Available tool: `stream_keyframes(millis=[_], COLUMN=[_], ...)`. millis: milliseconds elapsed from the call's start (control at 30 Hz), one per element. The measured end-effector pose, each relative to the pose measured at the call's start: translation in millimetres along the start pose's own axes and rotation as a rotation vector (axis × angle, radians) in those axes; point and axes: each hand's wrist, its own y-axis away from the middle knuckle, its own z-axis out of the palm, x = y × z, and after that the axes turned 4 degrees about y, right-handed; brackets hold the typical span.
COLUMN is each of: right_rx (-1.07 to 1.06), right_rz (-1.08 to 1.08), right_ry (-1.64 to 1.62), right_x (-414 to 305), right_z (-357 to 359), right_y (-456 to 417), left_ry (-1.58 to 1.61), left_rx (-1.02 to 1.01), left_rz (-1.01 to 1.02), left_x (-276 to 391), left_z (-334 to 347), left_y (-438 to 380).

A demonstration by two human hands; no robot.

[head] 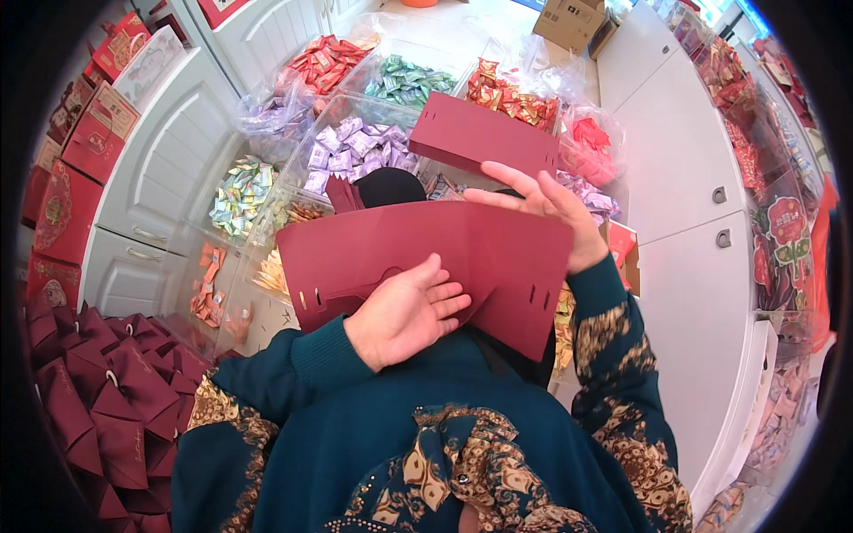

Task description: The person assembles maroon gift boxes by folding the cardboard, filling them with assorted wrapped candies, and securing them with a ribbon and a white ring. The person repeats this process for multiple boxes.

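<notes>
An opened-out dark red cardboard sheet [426, 233] with slots near both ends lies across my lap. Over its lower middle is my left hand [410, 310], palm up with the fingers spread; whether it touches the sheet is hard to tell. My right hand [543, 206] is at the sheet's upper right edge, fingers apart and pointing left, part of it behind the card. Neither hand is closed on anything. Just beyond, a flat dark red card piece [486, 133] with slots rests over the bins. A small bundle of folded dark red card [343, 193] shows behind the sheet's upper left.
Clear bins hold purple-wrapped sweets [360, 146], green packets [410, 80] and red-gold packets [510, 96]. Finished-looking dark red folded boxes [120, 406] are piled at the lower left. White cabinets [686, 200] flank the right, with a cardboard box [570, 23] at the back.
</notes>
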Motion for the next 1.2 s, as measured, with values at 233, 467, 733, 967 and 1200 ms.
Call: stream_keyframes(millis=[233,467,733,967,1200], right_rx=[-0.257,-0.302,-0.146,-0.017,0.177], right_rz=[0.401,0.385,0.315,0.214,-0.073], right_ry=[0.901,0.857,0.621,0.497,0.369], right_x=[-13,-23,-12,-2,21], right_z=[14,12,-2,-17,-13], right_y=[-50,-40,-16,-7,2], left_ry=[-0.016,0.067,0.066,-0.050,-0.168], left_rx=[-0.074,-0.081,-0.111,-0.261,-0.374], left_rz=[-0.017,0.000,0.099,0.070,-0.120], left_x=[-10,-8,3,3,13], left_z=[-4,-10,4,7,15], left_y=[16,29,17,14,0])
